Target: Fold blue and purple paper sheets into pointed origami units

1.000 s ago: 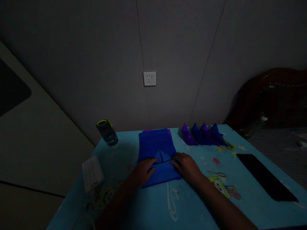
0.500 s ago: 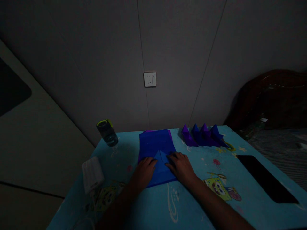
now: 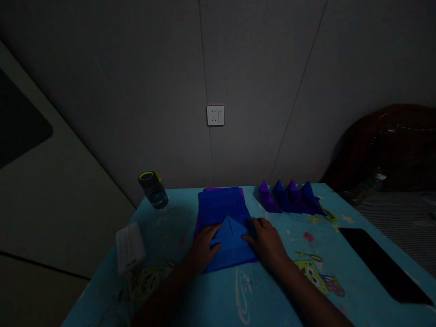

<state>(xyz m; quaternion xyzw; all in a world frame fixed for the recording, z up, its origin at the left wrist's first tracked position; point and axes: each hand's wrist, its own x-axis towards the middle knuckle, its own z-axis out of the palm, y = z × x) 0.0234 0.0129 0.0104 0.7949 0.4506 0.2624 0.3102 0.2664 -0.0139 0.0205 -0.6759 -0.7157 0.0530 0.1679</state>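
1. The folded blue paper point(image 3: 235, 247) lies on the near part of a pile of paper point(image 3: 221, 202), on the table point(image 3: 272, 302). Its pointed end is directed to the wall, and a seam goes down from the tip.
2. The left hand point(image 3: 202, 247) is open, its thumb apart from the fingers, resting on the left side of this paper. The right hand point(image 3: 268, 240) is also open, with its fingers at the right side.
3. For pressing it well, I think both hands should push equally, from the seam to the outside, so the two halves meet evenly. The pile below may slide (loose sheets are slippery), so the pressure should go straight down. The tip needs a light finger, because thin paper bends there easily.
4. Now the counting: one folded paper is between the hands. The pile shows blue and purple, but I cannot tell how many sheets.
5. At the far right stand four paper shapes point(image 3: 267, 200) in a row, two purple and two blue.
6. Farther out, there is one cup point(image 3: 155, 193), one white box point(image 3: 130, 247) with a cable, one black flat object point(image 3: 384, 263) and one wall socket point(image 3: 215, 115).
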